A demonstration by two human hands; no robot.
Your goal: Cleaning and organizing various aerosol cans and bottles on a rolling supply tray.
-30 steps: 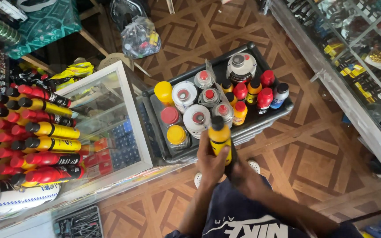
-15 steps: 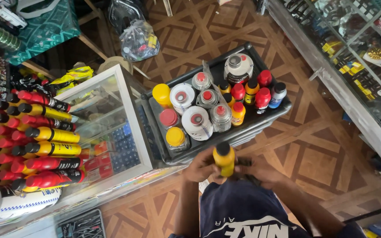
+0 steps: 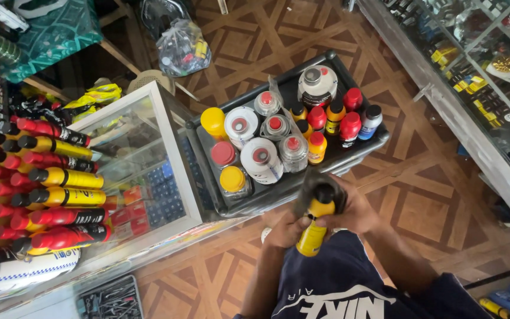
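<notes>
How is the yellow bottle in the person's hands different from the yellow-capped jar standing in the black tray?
The yellow bottle is slim with a black cap; the yellow-capped jar is short and wide with a clear body. The bottle is held tilted above the lap by the left hand and the right hand; the jar stands upright in the black tray, untouched. Both show bright yellow.

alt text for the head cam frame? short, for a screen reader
Seen from above, a person's left hand grips a yellow spray can while the right hand wipes its black cap with a dark cloth. Beyond sits a black tray of assorted cans, with a glass display case beside it.
</notes>
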